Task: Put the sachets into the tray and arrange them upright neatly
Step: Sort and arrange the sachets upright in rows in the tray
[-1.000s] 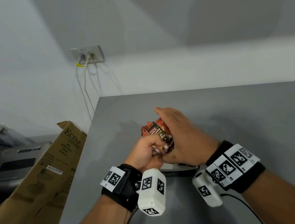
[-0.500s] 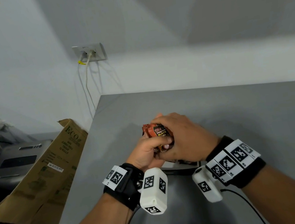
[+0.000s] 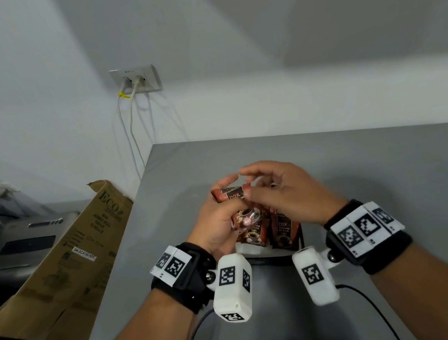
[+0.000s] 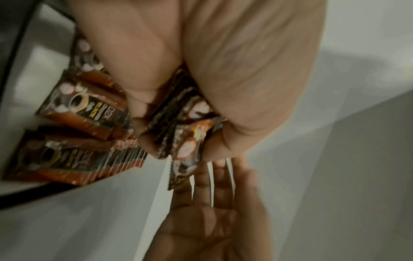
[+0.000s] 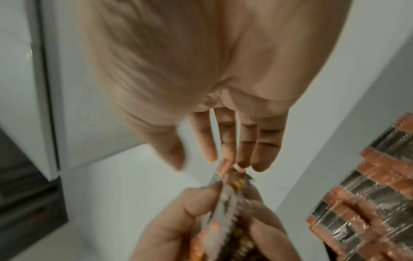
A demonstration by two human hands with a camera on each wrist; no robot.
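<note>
Lifted off the bundle, right hand (image 3: 286,192) hangs loosely spread; left hand (image 3: 218,222) grips sachets (image 3: 234,197)

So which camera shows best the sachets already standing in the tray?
The left wrist view: two rows of sachets in the tray stand packed upright, fronts showing, though blurred. The head view shows only a few fronts under the hands. The right wrist view catches just their top edges at the frame's right side.

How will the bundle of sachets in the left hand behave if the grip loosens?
The sachets are thin glossy foil packets, so they would probably slide apart and fan out. The left hand curls round several easily, so they seem light. Their bent edges suggest they are floppy.
</note>
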